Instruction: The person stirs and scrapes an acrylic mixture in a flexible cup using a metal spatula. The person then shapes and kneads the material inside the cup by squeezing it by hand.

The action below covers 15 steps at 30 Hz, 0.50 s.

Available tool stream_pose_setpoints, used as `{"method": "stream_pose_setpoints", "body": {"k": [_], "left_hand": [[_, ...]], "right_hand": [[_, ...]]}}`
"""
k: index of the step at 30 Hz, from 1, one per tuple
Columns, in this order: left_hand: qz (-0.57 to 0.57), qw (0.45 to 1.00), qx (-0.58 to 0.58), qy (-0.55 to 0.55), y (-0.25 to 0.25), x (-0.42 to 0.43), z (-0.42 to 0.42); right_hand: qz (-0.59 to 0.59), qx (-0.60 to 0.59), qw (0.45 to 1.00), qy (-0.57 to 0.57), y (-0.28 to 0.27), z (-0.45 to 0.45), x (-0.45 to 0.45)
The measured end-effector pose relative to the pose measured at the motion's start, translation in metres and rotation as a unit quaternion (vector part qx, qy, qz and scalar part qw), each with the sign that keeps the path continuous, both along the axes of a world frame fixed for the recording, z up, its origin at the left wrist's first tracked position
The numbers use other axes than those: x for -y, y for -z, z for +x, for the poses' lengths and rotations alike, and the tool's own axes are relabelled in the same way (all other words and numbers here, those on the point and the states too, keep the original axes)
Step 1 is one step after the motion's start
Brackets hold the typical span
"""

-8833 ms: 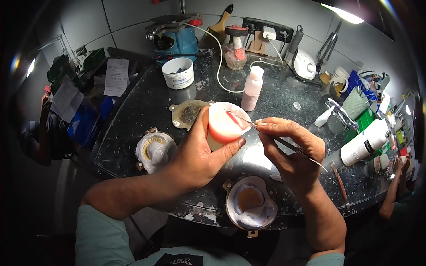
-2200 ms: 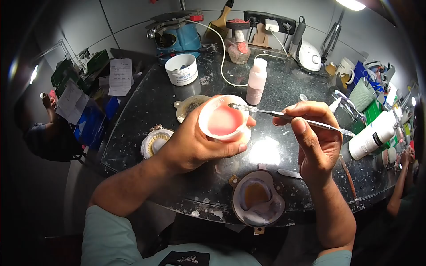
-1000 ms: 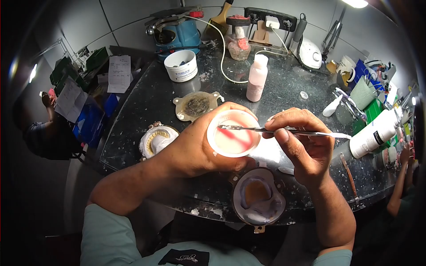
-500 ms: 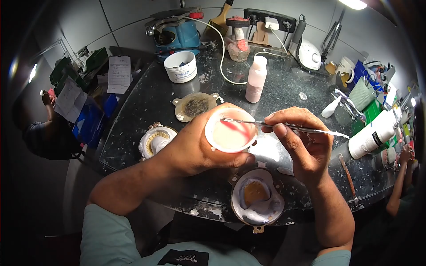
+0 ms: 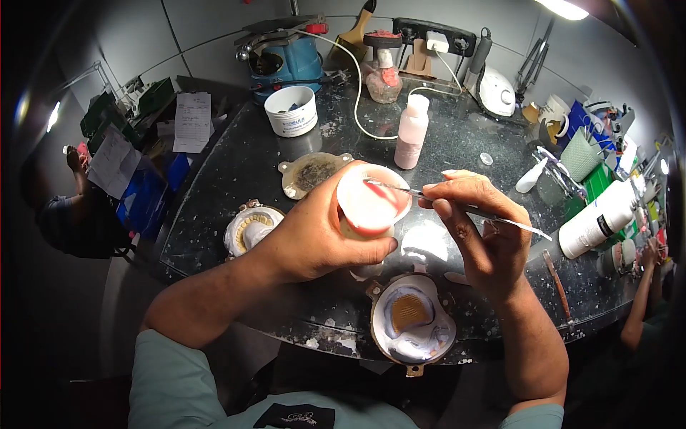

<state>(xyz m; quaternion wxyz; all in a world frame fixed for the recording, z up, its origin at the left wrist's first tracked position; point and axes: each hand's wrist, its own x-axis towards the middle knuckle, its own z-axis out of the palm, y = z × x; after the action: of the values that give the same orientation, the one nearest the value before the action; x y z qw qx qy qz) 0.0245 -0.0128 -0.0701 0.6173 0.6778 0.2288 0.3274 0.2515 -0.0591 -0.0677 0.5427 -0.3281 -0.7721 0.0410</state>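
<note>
My left hand (image 5: 314,232) is wrapped around a small white cup (image 5: 397,174), tilted towards me above the bench. Pink liquid (image 5: 375,206) glows inside under the lamp. Between the thumb and fingers of my right hand (image 5: 486,229) is a thin metal spatula (image 5: 401,190), its tip inside the cup near the far wall. Below the cup, at the bench's front edge, lies a dental flask half (image 5: 384,343) with white plaster and a yellowish textured patch. Partly behind my left wrist is another plaster mould (image 5: 243,232) showing a row of teeth.
A clear bottle (image 5: 411,136) of pinkish contents stands beyond the cup. Behind my left hand are a round metal plate (image 5: 311,175) and a white tub (image 5: 291,114). A white bottle (image 5: 597,222) and a brown-handled tool (image 5: 557,286) lie right. Other people's arms show at both sides.
The cup has tipped further towards me, and the pink liquid has gathered at its near side. My right hand has shifted slightly left, keeping the spatula tip in the cup.
</note>
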Motion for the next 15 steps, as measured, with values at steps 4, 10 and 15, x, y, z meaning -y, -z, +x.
{"method": "stream_pose_setpoints", "body": {"k": [4,10,15], "left_hand": [[0.007,1.000,-0.002,-0.004,0.0001,-0.0018,-0.0012],[0.011,1.000,0.006,-0.028,-0.0004,-0.0020,0.0009],[0.027,0.998,0.024,-0.048,-0.0018,-0.0011,0.0043]], "right_hand": [[0.014,0.017,1.000,0.018,-0.0002,0.0006,0.0000],[0.009,0.016,1.000,0.025,-0.0021,0.0006,0.0003],[0.011,0.020,0.999,0.038,-0.0031,-0.0006,0.0018]]}}
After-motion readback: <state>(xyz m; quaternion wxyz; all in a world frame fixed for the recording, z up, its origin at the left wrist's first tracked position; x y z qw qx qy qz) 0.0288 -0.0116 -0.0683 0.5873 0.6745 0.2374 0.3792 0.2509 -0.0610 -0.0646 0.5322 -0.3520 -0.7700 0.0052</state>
